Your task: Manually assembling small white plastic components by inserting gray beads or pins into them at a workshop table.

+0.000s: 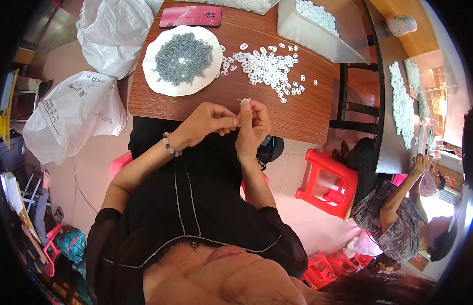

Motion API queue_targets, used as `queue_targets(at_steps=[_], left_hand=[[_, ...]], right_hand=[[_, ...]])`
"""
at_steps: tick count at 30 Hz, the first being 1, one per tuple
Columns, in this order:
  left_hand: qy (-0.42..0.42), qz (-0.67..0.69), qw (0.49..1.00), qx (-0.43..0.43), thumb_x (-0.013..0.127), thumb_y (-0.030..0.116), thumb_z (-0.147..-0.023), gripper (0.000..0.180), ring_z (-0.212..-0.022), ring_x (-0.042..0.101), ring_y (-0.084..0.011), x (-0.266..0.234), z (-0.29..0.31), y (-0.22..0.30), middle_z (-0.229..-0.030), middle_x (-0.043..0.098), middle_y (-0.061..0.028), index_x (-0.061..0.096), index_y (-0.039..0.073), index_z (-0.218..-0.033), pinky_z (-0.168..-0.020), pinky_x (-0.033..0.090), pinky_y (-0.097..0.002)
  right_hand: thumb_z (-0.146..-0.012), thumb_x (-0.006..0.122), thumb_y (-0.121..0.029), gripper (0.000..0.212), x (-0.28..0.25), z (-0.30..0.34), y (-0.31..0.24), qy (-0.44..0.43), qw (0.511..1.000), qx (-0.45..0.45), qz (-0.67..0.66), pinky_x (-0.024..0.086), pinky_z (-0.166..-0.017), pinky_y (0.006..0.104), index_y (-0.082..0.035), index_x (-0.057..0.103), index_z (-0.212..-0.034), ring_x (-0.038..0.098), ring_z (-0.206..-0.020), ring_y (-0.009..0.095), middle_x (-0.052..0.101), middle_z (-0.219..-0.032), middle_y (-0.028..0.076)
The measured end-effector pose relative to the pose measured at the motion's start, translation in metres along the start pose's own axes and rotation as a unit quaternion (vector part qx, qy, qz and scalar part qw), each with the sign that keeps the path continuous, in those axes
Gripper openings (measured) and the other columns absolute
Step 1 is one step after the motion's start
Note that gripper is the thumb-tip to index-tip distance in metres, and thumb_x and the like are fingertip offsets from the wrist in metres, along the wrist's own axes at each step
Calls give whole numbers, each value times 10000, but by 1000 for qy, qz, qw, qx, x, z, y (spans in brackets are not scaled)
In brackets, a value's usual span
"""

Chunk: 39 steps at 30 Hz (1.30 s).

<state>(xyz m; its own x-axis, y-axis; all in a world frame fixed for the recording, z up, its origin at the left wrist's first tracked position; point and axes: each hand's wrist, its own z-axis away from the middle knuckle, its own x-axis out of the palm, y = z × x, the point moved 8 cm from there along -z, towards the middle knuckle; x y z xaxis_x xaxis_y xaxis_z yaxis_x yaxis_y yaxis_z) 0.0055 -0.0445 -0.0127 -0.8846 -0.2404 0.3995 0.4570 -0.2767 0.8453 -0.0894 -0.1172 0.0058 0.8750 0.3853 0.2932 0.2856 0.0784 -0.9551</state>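
Note:
At the near edge of the brown table [216, 101], my two hands meet with their fingertips close together. My right hand [254, 126] pinches a small white plastic piece [245, 101] between thumb and fingers. Closed in a pinch beside it, my left hand [208, 123] has its fingertips by the right thumb; whatever it grips is too small to make out. Beyond the hands, many loose white oval pieces with two holes [269, 67] lie spread on the wood. To their left a white wavy-rimmed plate [151, 76] bears a heap of small grey-blue slim parts [183, 61].
A pink phone [190, 17] lies behind the plate. At the far right stands a translucent bin [317, 46] of white pieces. White plastic sacks [76, 114] sit left of the table. On the right are a red stool [328, 183] and another person [394, 218] at a dark table.

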Motion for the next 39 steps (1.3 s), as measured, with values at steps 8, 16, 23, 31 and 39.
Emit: queue_targets(at_steps=[8,16,23,31,39], left_hand=[[18,142,988,-66,645,203,-896,201,-675,593,-81,14,2,-23,-840,650,-38,659,13,-960,-628,493,-211],[22,70,997,-39,637,207,-909,227,-688,606,-90,4,4,-6,-858,660,-56,649,-8,-980,-624,508,-212],[49,183,981,-43,684,178,-886,221,-736,618,-82,3,1,-19,-879,673,-52,667,-6,-1006,-677,515,-199],[56,199,978,-9,664,159,-898,228,-789,636,-83,1,4,-11,-944,688,-52,672,10,-1069,-721,528,-208],[103,193,975,46,650,168,-910,251,-798,641,-88,-17,4,-4,-941,686,-44,655,12,-1106,-724,528,-217]], right_hand=[[-957,566,-110,99,-5,-2,-7,46,999,-9,8,302,-485,161,-20,569,-917,401,-542,-4,495,-635,-47],[-950,583,-122,106,-3,-3,-5,34,999,-12,15,304,-481,158,-25,581,-907,399,-525,-6,510,-630,-50],[-948,590,-128,109,-7,-3,-2,49,999,-3,-9,307,-466,150,-30,582,-903,411,-515,-10,521,-621,-50],[-953,570,-107,96,-4,-1,-5,40,999,-5,-9,326,-461,149,-25,569,-903,424,-509,-5,527,-620,-44],[-938,583,-98,88,1,-1,1,2,999,23,-25,451,-608,208,-13,586,-917,548,-662,66,601,-750,21]])
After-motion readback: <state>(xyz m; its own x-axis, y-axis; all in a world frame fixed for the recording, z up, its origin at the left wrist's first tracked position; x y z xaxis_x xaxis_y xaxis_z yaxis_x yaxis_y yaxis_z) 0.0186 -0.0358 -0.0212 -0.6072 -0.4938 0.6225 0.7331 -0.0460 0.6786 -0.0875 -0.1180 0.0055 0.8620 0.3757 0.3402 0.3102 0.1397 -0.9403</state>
